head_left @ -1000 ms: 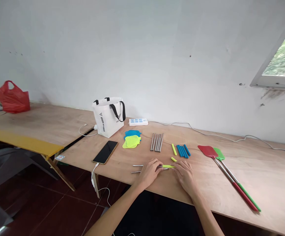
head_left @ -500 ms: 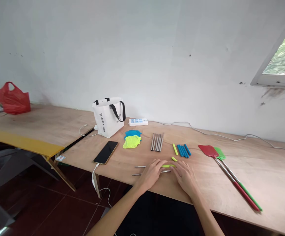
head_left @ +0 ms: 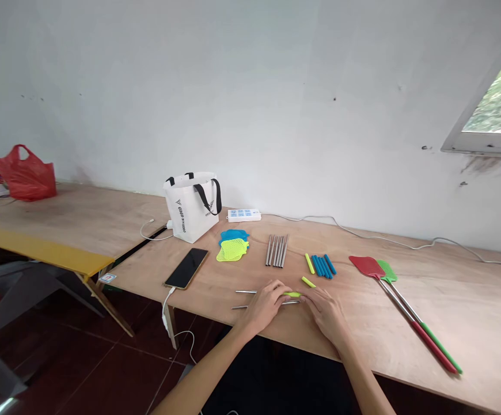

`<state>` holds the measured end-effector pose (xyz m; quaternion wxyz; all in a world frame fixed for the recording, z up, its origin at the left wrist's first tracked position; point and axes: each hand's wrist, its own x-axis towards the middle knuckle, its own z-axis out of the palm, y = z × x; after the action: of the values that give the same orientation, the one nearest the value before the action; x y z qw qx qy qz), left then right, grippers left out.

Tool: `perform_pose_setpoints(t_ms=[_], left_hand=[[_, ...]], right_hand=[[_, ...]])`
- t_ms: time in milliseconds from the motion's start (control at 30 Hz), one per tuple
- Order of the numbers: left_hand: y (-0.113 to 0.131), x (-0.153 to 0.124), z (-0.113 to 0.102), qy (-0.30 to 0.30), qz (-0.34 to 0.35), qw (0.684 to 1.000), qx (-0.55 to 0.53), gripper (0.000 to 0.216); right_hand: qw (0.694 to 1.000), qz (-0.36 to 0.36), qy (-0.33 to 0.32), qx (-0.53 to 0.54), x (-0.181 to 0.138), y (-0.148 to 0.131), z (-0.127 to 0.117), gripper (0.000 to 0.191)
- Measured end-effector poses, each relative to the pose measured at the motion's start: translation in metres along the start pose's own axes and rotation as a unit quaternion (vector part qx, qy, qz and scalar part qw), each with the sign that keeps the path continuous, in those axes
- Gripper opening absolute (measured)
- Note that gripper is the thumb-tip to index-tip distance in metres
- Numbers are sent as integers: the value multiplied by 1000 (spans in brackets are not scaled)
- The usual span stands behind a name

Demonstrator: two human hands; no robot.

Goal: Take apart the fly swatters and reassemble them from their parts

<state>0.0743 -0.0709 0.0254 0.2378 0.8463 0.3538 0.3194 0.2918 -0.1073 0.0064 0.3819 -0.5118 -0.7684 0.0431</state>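
My left hand is closed around a thin metal tube, whose bare end sticks out to its left. Between the two hands shows a yellow-green handle grip, in line with that tube. My right hand has its fingers closed on the grip's other end; the fingers hide how far the tube goes in. A second metal tube lies on the table, passing under my left hand. Another yellow-green grip lies just beyond my right fingertips.
Farther back lie mesh swatter heads, several metal tubes, blue grips and a yellow-green grip. Two whole fly swatters lie at right. A phone on a cable, a white bag and a power strip stand left.
My right hand has shifted slightly left and down, toward my left hand. Less of the held grip shows between the hands, and more of the loose yellow-green grip beyond is uncovered.
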Motion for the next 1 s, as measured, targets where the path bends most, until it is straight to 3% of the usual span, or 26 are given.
perform_pose_setpoints(t_ms=[267, 400, 567, 700, 867, 1000], left_hand=[[-2, 0, 4, 26, -1, 999, 31, 20], [-3, 0, 2, 26, -8, 997, 74, 34], [-4, 1, -1, 6, -31, 993, 116, 51], [0, 0, -3, -7, -32, 992, 123, 50], [5, -1, -1, 19, -10, 993, 115, 14], [4, -2, 0, 3, 7, 994, 112, 22]], right_hand=[[996, 52, 41, -60, -1, 10, 3, 36], [980, 125, 68, -140, -4, 14, 5, 40], [960, 188, 19, -207, -7, 16, 8, 40], [957, 190, 20, -217, -10, 18, 10, 34], [965, 145, 58, -213, -12, 24, 13, 28], [974, 127, 62, -175, -11, 28, 14, 26]])
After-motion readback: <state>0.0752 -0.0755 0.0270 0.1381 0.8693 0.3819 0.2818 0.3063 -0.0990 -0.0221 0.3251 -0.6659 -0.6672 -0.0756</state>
